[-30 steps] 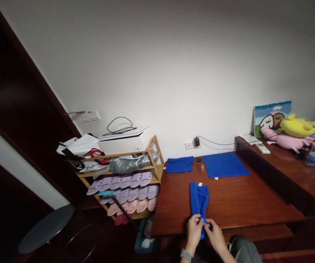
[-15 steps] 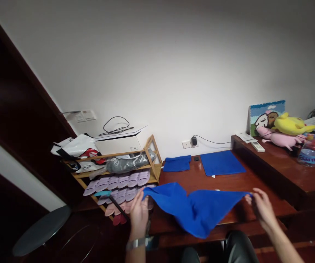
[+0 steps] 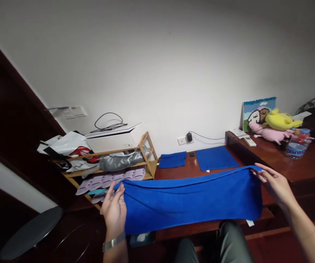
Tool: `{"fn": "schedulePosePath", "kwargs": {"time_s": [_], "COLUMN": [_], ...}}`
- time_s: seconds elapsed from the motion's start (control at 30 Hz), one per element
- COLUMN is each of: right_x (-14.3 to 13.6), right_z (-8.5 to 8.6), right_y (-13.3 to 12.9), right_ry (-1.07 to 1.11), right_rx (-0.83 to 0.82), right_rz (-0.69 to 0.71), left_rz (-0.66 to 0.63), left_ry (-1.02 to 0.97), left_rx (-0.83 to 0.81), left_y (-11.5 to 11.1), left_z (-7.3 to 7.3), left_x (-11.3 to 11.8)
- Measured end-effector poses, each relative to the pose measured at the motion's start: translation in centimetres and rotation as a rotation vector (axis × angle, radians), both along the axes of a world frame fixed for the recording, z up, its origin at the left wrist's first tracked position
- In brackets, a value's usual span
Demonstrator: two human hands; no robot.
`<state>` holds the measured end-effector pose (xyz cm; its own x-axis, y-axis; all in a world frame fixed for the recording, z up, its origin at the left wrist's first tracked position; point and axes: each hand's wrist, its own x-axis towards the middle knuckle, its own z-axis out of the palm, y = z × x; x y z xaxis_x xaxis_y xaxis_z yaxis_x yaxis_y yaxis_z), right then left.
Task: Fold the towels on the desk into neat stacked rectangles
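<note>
A blue cloth (image 3: 192, 201) hangs stretched between my two hands, above the front of the reddish-brown desk. My left hand (image 3: 114, 204), with a metal band at the wrist, pinches its upper left corner. At the upper right corner, my right hand (image 3: 275, 182) has its thumb and fingers closed on the edge. The top edge is doubled over in a narrow strip, and a white tag shows below the lower right. Beyond it on the desk lie a folded blue cloth (image 3: 173, 160) and a flat blue cloth (image 3: 216, 158).
Left of the desk stands a wooden rack (image 3: 152, 168) with lilac slippers (image 3: 102, 179) and a white box (image 3: 112, 140). On the raised right surface are a water bottle (image 3: 297, 146), plush toys (image 3: 279, 120) and a remote (image 3: 250, 141). A charger (image 3: 189, 137) is plugged into the wall.
My hands have moved farther apart, and the sagging, bunched blue cloth is now spread into a wide, taut panel. The whole view has shifted slightly.
</note>
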<state>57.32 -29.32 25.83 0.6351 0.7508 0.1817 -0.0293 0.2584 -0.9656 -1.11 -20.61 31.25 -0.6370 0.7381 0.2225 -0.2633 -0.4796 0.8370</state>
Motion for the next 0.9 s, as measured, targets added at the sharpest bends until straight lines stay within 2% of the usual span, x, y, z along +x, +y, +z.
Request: {"fn": "schedulePosePath", "kwargs": {"time_s": [0.1,0.3,0.4,0.47,0.5,0.57,0.67,0.73,0.77,0.83,0.9], "right_x": [-0.7,-0.9,-1.1,-2.5,-3.8,-7.3,-13.3,-16.3,-17.4,-18.4,-18.6], "right_z": [0.0,0.2,0.3,1.0,1.6,3.3,6.3,7.6,7.9,8.0,7.5], "right_y": [0.1,0.6,0.4,-0.1,-0.4,-1.1,-1.7,-1.4,-1.0,0.0,0.9], "right_ry": [0.015,-0.014,-0.248,-0.485,-0.581,-0.691,-0.715,-0.681,-0.642,-0.528,-0.435], "right_rx": [-0.018,-0.017,-0.043,-0.019,0.011,0.072,0.093,0.091,0.096,0.104,0.102], "right_rz": [0.056,-0.101,-0.21,-0.272,-0.254,-0.078,0.34,0.529,0.591,0.671,0.711], "left_rz": [0.035,0.141,0.132,0.109,0.063,-0.119,-0.599,-0.916,-1.022,-1.108,-1.084], "left_ry": [0.062,0.026,0.05,0.105,0.159,0.316,0.62,0.693,0.686,0.611,0.533], "left_rx": [-0.033,-0.052,-0.058,-0.052,-0.054,-0.067,-0.026,0.065,0.101,0.136,0.128], "left_y": [0.4,1.4,2.2,2.7,2.8,2.4,0.6,-1.0,-1.8,-2.9,-3.5], "left_z": [-0.3,-1.1,-1.2,-0.6,-0.2,1.1,2.9,3.6,3.8,3.7,3.2], "left_x": [0.2,-0.4,0.0,1.8,3.3,7.4,14.8,19.0,20.6,22.5,22.9]}}
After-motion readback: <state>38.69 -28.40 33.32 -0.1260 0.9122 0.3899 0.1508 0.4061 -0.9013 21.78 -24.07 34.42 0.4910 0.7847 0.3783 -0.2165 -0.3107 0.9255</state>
